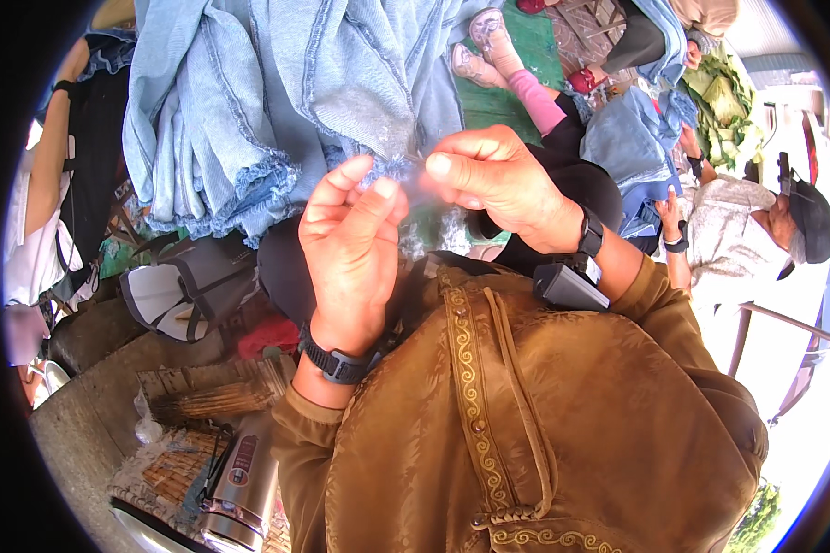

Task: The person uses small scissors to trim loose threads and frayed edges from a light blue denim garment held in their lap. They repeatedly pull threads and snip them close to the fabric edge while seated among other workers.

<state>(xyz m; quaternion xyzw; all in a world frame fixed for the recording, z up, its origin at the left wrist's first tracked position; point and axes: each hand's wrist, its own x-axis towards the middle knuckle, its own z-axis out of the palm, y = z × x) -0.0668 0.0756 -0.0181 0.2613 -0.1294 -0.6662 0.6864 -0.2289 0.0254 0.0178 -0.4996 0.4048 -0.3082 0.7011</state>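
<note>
My left hand [352, 249] is raised in front of my lap, fingers curled with the thumb against them. Close to its fingertips is a tuft of blue frayed denim threads [395, 170]; I cannot tell whether the fingers grip it. To the right, my right hand [503, 180] pinches thumb and forefinger together, and what lies in the pinch is too small or blurred to make out. The two hands are a short gap apart. Just beyond them hang light-blue denim garments [226, 111] with dark seams and ragged, fringed hems.
On the left stand a grey-and-white bag [161, 300] and a steel flask [240, 479] beside bundled sticks [214, 400]. At right, a person in a dark cap [810, 221] sits near more denim [627, 138] and green leaves [724, 101]. Another person's pink-clad leg [535, 100] rests on green matting [489, 115].
</note>
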